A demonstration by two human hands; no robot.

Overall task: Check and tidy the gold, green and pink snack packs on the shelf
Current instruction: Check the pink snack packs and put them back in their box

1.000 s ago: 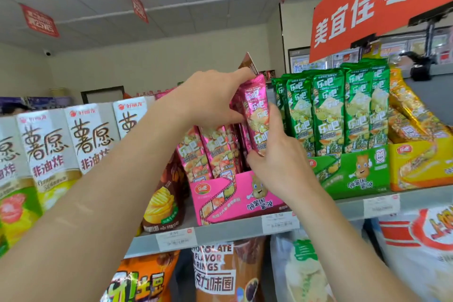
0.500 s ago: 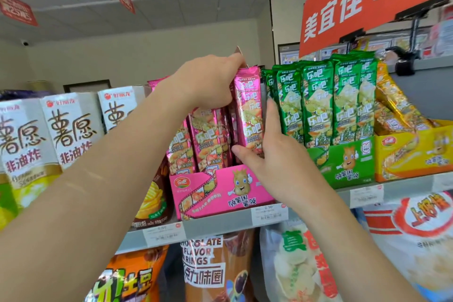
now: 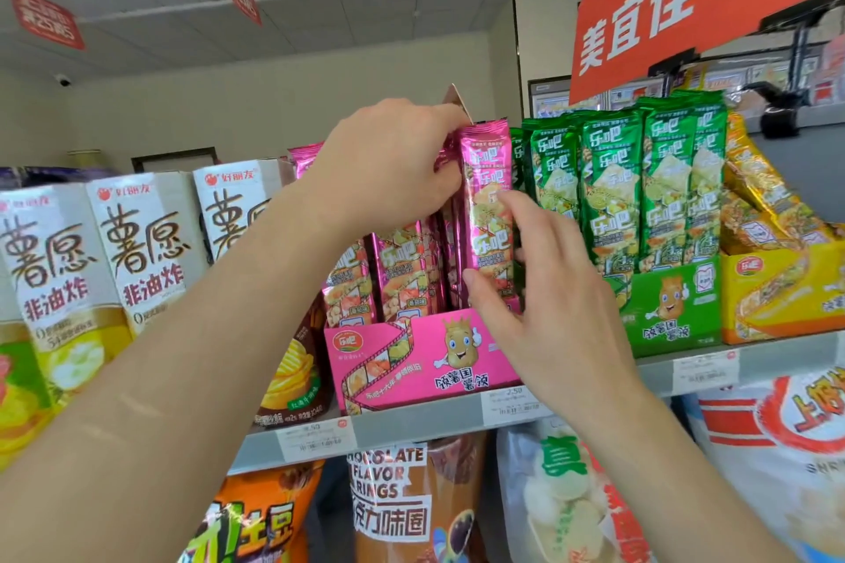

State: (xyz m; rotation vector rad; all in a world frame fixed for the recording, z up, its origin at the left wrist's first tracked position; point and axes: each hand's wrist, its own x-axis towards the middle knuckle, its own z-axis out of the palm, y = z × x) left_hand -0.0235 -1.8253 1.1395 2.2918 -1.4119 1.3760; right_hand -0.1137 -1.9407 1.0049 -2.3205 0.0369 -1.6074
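An upright pink snack pack (image 3: pixel 487 178) stands at the right end of the pink display box (image 3: pixel 411 361), taller than the other pink packs (image 3: pixel 402 270) beside it. My left hand (image 3: pixel 388 160) curls over the tops of the pink packs just left of it and grips them. My right hand (image 3: pixel 548 297) lies against the front of the tall pack, thumb low, fingers straight and spread. Green packs (image 3: pixel 612 187) stand upright in a green box (image 3: pixel 672 306). Gold packs (image 3: pixel 763 197) lean back in a yellow box (image 3: pixel 786 293) at the far right.
White cartons (image 3: pixel 137 251) fill the shelf to the left, with a brown chip bag (image 3: pixel 292 370) next to the pink box. The grey shelf edge (image 3: pixel 411 423) carries price tags. Large bags (image 3: pixel 398 498) sit on the shelf below. An orange sign (image 3: pixel 686 0) hangs overhead.
The tilted pink pack has been stood upright and lowered into the box's right end. My right hand has gone from gripping it to lying on its front with straight fingers.
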